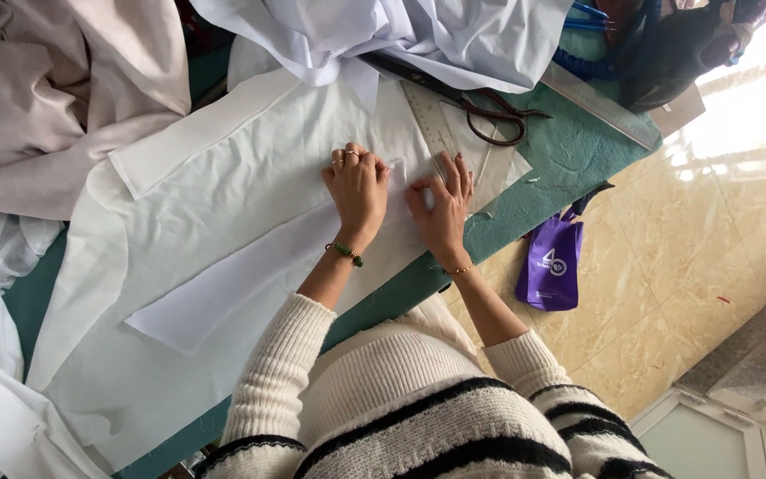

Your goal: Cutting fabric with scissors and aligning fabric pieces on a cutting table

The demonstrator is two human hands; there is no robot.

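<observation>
- Green worktop (569,155) carries spread white cloth, with a glossy beige tiled floor (667,266) to its right.
- Long white fabric strip (250,279) lies on a wider white cloth (206,191) near the middle of the worktop, running from lower left up to the hands.
- Left hand (358,186) lies flat on the strip's upper end, fingers bent, palm down, pressing rather than gripping; rings and a green bead bracelet show.
- Right hand (441,206) rests just beside it, fingertips pressing the fabric, nothing clasped.
- Clear ruler (432,120) lies just beyond the right hand, with dark-handled scissors (489,111) beside it.
- Long metal ruler (596,102) sits farther right.
- Pale pink cloth (55,98) is heaped far left, and white fabric (418,35) is heaped at the top.
- Purple bag (551,266) hangs by the worktop's edge.
</observation>
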